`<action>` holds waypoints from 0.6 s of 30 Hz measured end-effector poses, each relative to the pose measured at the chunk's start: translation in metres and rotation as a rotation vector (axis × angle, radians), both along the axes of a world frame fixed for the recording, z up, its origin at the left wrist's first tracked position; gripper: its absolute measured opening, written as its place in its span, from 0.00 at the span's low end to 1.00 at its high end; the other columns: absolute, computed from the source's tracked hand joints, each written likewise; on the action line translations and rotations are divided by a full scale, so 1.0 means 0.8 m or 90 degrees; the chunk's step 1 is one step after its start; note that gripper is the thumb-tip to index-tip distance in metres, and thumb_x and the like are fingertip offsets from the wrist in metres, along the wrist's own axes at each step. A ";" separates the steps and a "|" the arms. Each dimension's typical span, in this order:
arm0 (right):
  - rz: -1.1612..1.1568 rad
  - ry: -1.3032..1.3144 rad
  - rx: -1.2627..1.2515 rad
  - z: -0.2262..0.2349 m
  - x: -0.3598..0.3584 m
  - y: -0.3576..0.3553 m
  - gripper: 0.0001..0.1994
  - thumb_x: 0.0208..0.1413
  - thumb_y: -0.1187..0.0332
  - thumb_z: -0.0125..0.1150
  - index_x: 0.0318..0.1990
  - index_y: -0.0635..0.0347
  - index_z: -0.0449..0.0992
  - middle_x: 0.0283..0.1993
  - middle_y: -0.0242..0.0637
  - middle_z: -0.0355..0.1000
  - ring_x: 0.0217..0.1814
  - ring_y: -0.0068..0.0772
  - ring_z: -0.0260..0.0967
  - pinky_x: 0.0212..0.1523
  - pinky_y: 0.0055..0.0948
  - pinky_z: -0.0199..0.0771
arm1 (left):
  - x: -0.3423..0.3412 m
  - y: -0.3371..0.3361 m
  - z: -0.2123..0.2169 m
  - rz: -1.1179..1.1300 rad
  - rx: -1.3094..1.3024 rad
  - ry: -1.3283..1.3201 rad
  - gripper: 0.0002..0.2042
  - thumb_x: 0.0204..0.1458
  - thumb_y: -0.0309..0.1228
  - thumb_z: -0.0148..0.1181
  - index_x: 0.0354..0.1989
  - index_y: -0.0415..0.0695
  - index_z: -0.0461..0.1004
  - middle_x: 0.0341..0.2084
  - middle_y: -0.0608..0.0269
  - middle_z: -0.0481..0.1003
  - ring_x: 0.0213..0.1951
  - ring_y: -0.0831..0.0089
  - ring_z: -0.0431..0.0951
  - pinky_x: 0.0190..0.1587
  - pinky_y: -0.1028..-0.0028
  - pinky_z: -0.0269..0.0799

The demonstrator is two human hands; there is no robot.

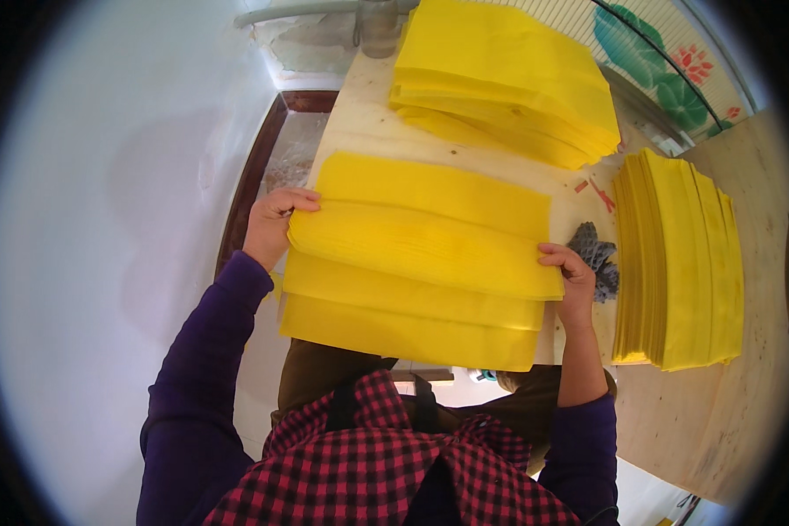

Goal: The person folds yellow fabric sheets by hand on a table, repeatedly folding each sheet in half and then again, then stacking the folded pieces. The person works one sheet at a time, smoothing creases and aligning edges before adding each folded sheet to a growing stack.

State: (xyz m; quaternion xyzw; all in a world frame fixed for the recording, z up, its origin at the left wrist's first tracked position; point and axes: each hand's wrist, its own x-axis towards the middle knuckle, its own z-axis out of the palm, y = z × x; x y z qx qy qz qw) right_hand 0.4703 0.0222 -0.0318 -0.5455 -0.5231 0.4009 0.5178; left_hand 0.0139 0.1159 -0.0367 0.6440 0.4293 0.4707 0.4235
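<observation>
In front of me on the wooden table lie flat yellow sheets [412,329] that look like thin fabric, overlapping in layers. Across their middle runs a folded yellow sheet [412,250] with fine creases. My left hand [273,219] pinches its left end, thumb and fingers closed on the edge. At the opposite end my right hand [572,279] grips the right edge, the fingertips lying on top. The nearest layers hang past the table's front edge above my lap.
A tall stack of yellow sheets [508,70] stands at the back. On the right is a stack of folded yellow pieces [679,263]. Beside my right hand lies a crumpled grey cloth [594,259], with a small red tool [601,195] behind it. A clear cup [378,28] stands at the far edge.
</observation>
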 end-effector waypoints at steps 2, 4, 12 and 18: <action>-0.002 -0.024 0.009 -0.002 -0.001 -0.002 0.05 0.49 0.84 0.61 0.32 0.64 0.78 0.48 0.39 0.73 0.48 0.28 0.71 0.50 0.24 0.70 | 0.001 -0.005 -0.008 0.015 0.006 -0.001 0.10 0.43 0.12 0.61 0.31 0.41 0.80 0.38 0.59 0.78 0.43 0.69 0.76 0.47 0.75 0.71; -0.002 -0.044 0.017 -0.002 -0.002 -0.001 0.05 0.49 0.84 0.61 0.31 0.64 0.77 0.49 0.39 0.73 0.49 0.28 0.71 0.50 0.25 0.70 | 0.002 -0.006 -0.014 0.027 0.064 0.046 0.09 0.43 0.12 0.60 0.30 0.41 0.80 0.40 0.59 0.78 0.44 0.67 0.76 0.47 0.74 0.71; -0.012 -0.082 0.001 -0.001 -0.002 -0.003 0.05 0.51 0.85 0.58 0.31 0.64 0.77 0.50 0.39 0.73 0.50 0.29 0.71 0.51 0.26 0.70 | -0.006 -0.006 -0.013 0.041 0.204 0.253 0.11 0.45 0.13 0.58 0.31 0.43 0.81 0.44 0.60 0.77 0.45 0.63 0.75 0.47 0.73 0.70; -0.011 -0.082 -0.013 -0.005 0.002 -0.001 0.05 0.53 0.84 0.57 0.32 0.65 0.76 0.51 0.39 0.73 0.51 0.30 0.70 0.52 0.27 0.69 | -0.002 -0.006 -0.013 0.073 0.127 0.204 0.13 0.46 0.13 0.55 0.33 0.45 0.82 0.45 0.60 0.77 0.46 0.63 0.75 0.48 0.73 0.70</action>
